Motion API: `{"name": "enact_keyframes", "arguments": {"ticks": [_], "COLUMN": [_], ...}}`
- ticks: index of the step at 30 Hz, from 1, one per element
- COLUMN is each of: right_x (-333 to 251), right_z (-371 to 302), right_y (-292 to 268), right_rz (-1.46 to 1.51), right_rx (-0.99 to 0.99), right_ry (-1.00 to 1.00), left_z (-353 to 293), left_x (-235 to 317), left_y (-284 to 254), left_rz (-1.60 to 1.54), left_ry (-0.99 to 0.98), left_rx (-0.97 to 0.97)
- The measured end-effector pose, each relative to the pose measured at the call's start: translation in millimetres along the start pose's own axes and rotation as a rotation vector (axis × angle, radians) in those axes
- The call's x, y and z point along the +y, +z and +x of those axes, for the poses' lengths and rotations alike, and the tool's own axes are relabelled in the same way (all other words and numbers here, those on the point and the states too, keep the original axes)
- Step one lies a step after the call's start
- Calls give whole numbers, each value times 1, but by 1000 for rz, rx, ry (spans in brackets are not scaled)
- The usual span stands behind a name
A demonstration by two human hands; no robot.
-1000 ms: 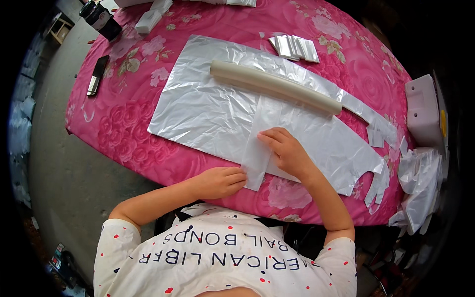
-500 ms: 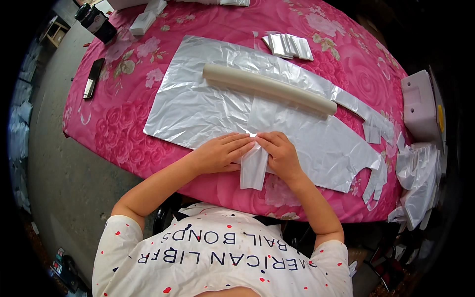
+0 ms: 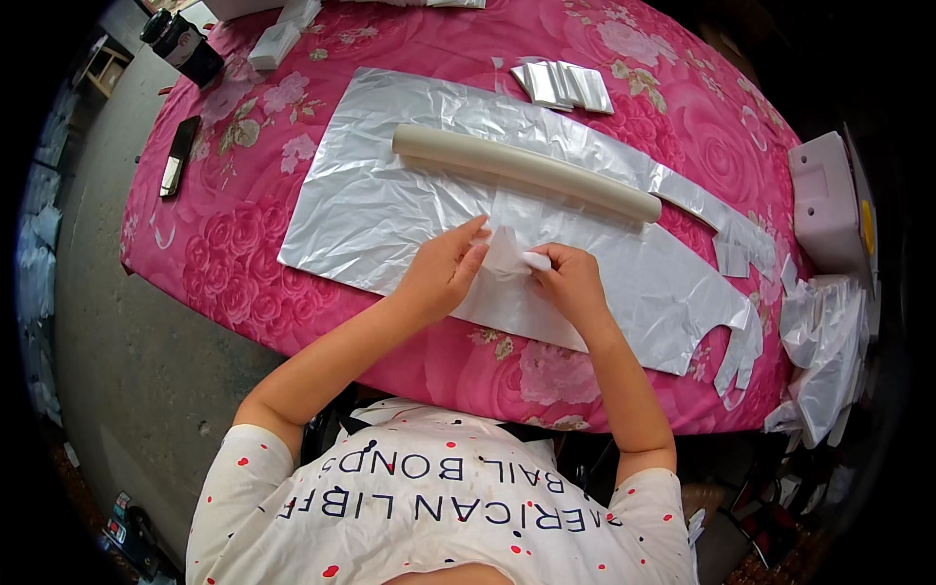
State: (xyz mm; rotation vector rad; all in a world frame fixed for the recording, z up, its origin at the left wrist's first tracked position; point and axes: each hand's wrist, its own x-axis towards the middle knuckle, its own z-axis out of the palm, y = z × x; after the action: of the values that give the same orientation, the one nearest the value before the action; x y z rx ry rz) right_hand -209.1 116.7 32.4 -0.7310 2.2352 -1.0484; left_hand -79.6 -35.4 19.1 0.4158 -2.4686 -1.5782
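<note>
A folded bit of thin white plastic film (image 3: 537,260) is pinched between the thumb and fingers of my right hand (image 3: 573,283). Loose translucent film (image 3: 505,252) spreads between my two hands. My left hand (image 3: 445,270) is just left of that film, fingers and thumb apart, with nothing visibly in its grip. Both hands are over a stack of flat silvery-white plastic bags (image 3: 366,175), which have cut-out handles at the right end. Beyond my hands, a long beige roller or tube (image 3: 526,174) lies slantwise across the stack.
A pink floral cloth covers the table (image 3: 263,263). Small folded plastic packets (image 3: 564,86) lie at the back. A phone (image 3: 179,156) and a dark bottle (image 3: 185,47) are at the left. A pale bin (image 3: 829,200) and crumpled plastic bags (image 3: 824,341) stand at the right edge.
The strip of film that hung toward me has been lifted and is now bunched in my right hand. My hands have moved apart, the left one away from the film.
</note>
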Motion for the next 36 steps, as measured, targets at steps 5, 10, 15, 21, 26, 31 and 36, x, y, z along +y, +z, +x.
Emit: {"name": "enact_keyframes", "arguments": {"ticks": [5,10,15,21,26,31,36], "right_x": [-3,-4,12,18,18,14,21], "right_z": [16,7,0,22,34,33,1], "right_y": [-6,2,11,-10,-21,-19,-9], "right_rz": [111,-61,-490,-491,-384,-364,-401], "right_rx": [-94,54,480,119,-27,-40,-15], "right_ry": [195,75,-604,-901,-810,-849,-997], "left_z": [-6,-13,-10,2,16,15,-26], "left_x": [-8,-10,-8,-6,-3,-15,-8], "left_y": [13,28,26,27,22,19,11], "left_rz": [404,660,661,635,743,730,537], "left_ry": [357,324,346,365,402,486,686], "left_rx": [1,-177,-122,27,-20,-27,-140]}}
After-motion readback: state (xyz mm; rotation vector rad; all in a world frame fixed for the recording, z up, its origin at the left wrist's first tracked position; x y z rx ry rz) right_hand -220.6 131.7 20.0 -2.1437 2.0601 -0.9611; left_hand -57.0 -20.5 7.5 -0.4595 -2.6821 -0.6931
